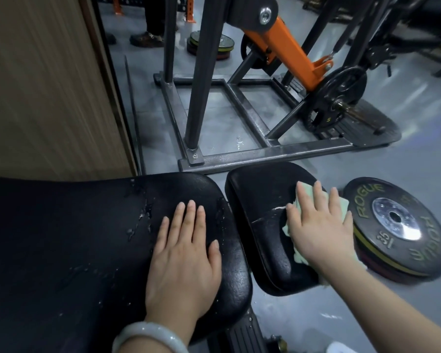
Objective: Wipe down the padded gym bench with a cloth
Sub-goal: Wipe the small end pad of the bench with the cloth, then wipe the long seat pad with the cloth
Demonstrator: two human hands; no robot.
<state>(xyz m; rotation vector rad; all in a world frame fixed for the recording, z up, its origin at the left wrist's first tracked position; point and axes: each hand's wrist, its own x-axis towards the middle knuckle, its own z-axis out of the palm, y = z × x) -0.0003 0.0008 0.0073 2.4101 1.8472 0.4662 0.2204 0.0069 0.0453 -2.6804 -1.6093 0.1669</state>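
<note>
Head view: cracked black padded bench (87, 238) glistens with droplets; left hand (183, 258) rests flat on it, right hand (318, 225) presses pale green cloth (340, 203) flat-fingered on its seat pad (260, 200).

Cloth (340, 207) mostly under right hand (318, 225)

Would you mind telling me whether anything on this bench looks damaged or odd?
Yes: the seat pad shows a pale crack beside the cloth, and wet droplets remain unwiped on the long pad.
</note>
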